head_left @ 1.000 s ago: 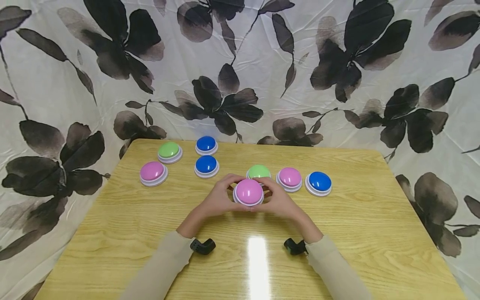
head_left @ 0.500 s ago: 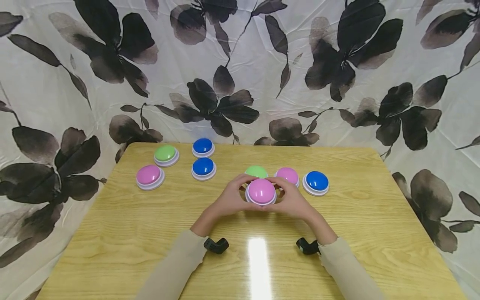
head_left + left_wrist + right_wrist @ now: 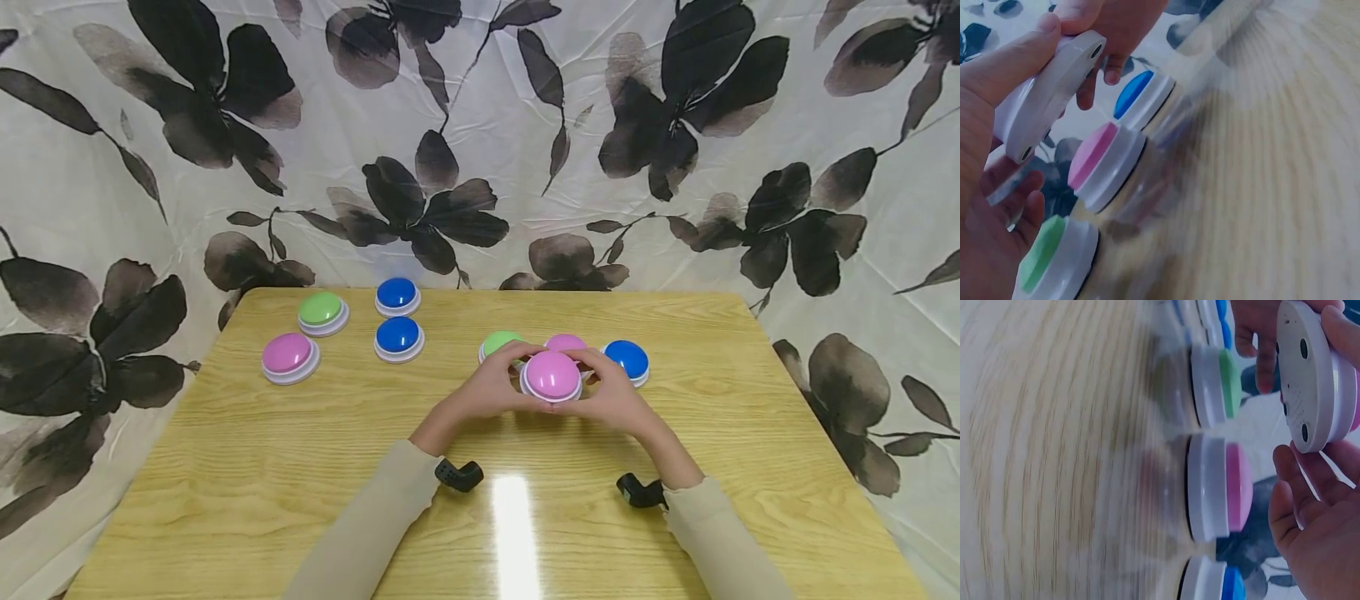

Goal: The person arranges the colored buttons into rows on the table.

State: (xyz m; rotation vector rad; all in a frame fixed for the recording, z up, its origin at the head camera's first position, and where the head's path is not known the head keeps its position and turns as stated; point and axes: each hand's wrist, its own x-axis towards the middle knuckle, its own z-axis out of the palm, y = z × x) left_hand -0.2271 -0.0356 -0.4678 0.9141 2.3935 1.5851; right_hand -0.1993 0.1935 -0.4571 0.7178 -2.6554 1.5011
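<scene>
Both hands hold one pink dome push button [image 3: 552,375] with a white round base, clear of the wooden table. My left hand [image 3: 486,390] grips its left side and my right hand [image 3: 617,398] its right side, thumbs toward me. In the right wrist view, the underside of the white base [image 3: 1305,378] shows small dark feet and tiny holes. Just beyond the hands stand a green button [image 3: 499,340], a second pink button [image 3: 564,342], partly covered by the held one, and a blue button [image 3: 627,358] by the right fingers.
On the table's [image 3: 360,467] far left stand another green button [image 3: 320,309], a pink button [image 3: 287,353] and two blue buttons, one [image 3: 397,293] behind the other [image 3: 397,336]. A flower-patterned cloth [image 3: 495,108] hangs behind the table's back edge.
Both hands have carried the held pink button to the right, from in front of the green button to in front of the standing pink one. The head view has shifted slightly.
</scene>
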